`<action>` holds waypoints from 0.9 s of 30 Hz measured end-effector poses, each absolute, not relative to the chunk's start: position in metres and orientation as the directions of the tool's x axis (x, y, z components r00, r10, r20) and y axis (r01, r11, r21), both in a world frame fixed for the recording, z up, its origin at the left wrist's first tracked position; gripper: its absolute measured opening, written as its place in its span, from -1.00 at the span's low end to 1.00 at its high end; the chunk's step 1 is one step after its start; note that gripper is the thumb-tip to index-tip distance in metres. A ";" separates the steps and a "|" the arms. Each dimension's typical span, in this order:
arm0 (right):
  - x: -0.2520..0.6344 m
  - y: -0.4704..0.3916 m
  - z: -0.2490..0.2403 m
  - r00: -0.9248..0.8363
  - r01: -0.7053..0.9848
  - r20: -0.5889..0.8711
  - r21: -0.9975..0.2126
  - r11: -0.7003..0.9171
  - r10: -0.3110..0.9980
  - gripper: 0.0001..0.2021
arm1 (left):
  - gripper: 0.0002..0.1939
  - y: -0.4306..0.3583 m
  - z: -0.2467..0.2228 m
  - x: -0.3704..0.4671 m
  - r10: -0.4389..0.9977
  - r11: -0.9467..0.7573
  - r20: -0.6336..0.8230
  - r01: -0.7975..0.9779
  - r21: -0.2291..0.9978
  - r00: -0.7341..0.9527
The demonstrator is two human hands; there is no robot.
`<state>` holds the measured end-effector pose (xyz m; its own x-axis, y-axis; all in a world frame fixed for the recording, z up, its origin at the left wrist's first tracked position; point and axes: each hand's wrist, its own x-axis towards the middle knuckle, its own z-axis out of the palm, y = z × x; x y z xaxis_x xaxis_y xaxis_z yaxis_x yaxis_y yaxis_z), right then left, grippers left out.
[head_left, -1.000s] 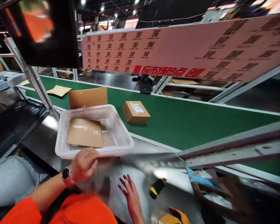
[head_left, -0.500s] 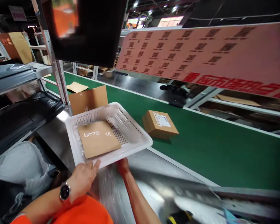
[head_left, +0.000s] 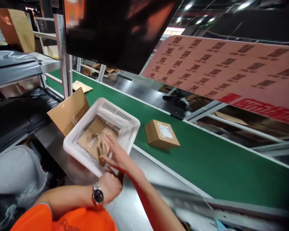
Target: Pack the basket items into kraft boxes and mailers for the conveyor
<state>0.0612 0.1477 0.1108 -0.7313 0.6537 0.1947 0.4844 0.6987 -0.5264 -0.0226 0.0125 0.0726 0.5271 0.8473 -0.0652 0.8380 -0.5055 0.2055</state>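
Observation:
A white perforated plastic basket (head_left: 132, 123) sits turned at an angle at the edge of the green belt. Inside it lies a flat brown cardboard piece with white lettering (head_left: 89, 136), over clear bubble wrap (head_left: 83, 152). My left hand (head_left: 110, 187), wearing a wristwatch, is closed at the basket's near corner; its fingertips are hidden there. Over the basket, my right hand (head_left: 114, 154) is open, fingers apart, just above or touching the cardboard. Behind the basket's left side stands an open brown cardboard box (head_left: 68, 112).
On the green conveyor belt (head_left: 219, 160) sit a labelled brown carton (head_left: 161, 134) and a tan envelope (head_left: 82, 86). A dark monitor (head_left: 115, 35) and a pink board of codes (head_left: 219, 67) hang above. Shelves with black plastic bags (head_left: 21, 112) flank the left.
The basket has turned and shifted left, pressing nearer the open box. My right hand has come from under the rim to over the cardboard. My left hand has moved right along the near rim.

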 end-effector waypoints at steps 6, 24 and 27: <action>0.019 0.150 0.099 -0.715 0.699 -0.231 -0.226 0.679 0.660 0.35 | -0.59 0.014 0.076 -0.023 0.859 -0.462 -0.079 0.832 0.306 0.506; 0.151 0.106 0.163 0.447 0.603 0.435 -0.792 0.096 0.781 -0.27 | -0.16 0.026 0.101 -0.121 0.934 -0.348 0.022 0.893 0.286 0.357; 0.199 0.055 0.122 0.677 0.441 0.276 -0.894 -0.076 0.683 -0.15 | -0.16 0.025 0.111 -0.144 0.947 -0.310 -0.006 0.921 0.236 0.321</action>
<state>0.1987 0.0550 0.1224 0.6767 0.6827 0.2755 0.4412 -0.0765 -0.8941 -0.1444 0.0247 0.1112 0.3208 0.9471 -0.0063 0.9208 -0.3102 0.2365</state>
